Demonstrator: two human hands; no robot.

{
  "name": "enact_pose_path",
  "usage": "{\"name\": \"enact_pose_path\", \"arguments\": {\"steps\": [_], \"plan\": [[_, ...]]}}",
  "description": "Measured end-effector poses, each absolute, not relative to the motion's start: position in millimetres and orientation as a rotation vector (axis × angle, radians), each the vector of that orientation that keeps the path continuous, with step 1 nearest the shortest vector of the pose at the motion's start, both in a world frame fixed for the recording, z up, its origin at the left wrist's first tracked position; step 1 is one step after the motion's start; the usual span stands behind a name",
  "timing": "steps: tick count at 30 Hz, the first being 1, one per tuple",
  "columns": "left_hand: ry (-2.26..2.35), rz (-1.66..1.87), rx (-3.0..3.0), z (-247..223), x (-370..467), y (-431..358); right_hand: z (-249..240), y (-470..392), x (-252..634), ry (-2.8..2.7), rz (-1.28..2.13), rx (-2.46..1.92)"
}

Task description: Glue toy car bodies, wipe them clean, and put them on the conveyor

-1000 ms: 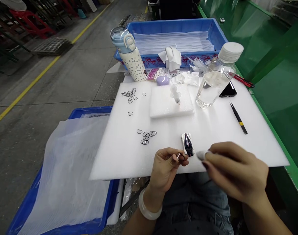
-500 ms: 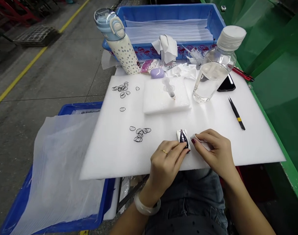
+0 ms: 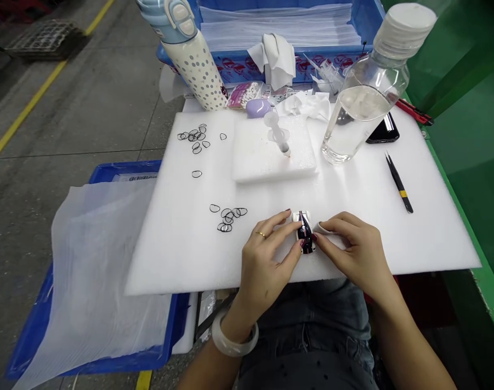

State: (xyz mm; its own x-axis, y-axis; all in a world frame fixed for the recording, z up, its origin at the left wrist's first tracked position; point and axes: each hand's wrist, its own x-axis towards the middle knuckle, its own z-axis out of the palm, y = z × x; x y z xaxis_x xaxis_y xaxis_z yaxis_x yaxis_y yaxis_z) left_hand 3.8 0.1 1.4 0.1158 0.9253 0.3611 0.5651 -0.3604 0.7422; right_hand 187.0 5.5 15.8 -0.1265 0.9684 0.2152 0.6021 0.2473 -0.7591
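A small glossy black piece (image 3: 304,233) with pinkish stripes lies in a white holder (image 3: 307,215) near the front edge of the white foam board (image 3: 182,260). My left hand (image 3: 269,252) holds it from the left, the thumb at its lower side and other fingers along its edge and top. Pinched between the thumb and fingers of my right hand (image 3: 356,246) is a white cloth (image 3: 332,237), its folded tip beside the piece's right side. Thin black rings (image 3: 228,215) lie loosely left of my left hand, with more black rings (image 3: 195,135) farther back.
Behind, a syringe (image 3: 276,132) stands in a foam block (image 3: 251,162). To its right are a clear bottle (image 3: 348,130), a phone (image 3: 383,131) and tweezers (image 3: 399,184). A dotted flask (image 3: 196,70) and a blue bin (image 3: 239,58) stand at the back.
My left fingers have spread apart and shifted left, uncovering more of the black piece. My right hand has brought the cloth closer to it. The camera view has shifted slightly.
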Motion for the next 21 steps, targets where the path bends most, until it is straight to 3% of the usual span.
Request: {"name": "enact_pose_path", "arguments": {"steps": [10,16,21], "plan": [[1.448,1.055,1.980,6.1,1.2,4.5,12.4,4.3,185.5,-1.861,0.570,-1.425],[1.002,0.493,2.226,15.5,-15.7,17.7,10.2,-5.9,188.9,-1.767,0.346,-1.352],[1.169,0.793,2.140,6.3,-10.2,17.0,0.4,-20.9,191.8,-1.903,-0.015,-1.275]]}}
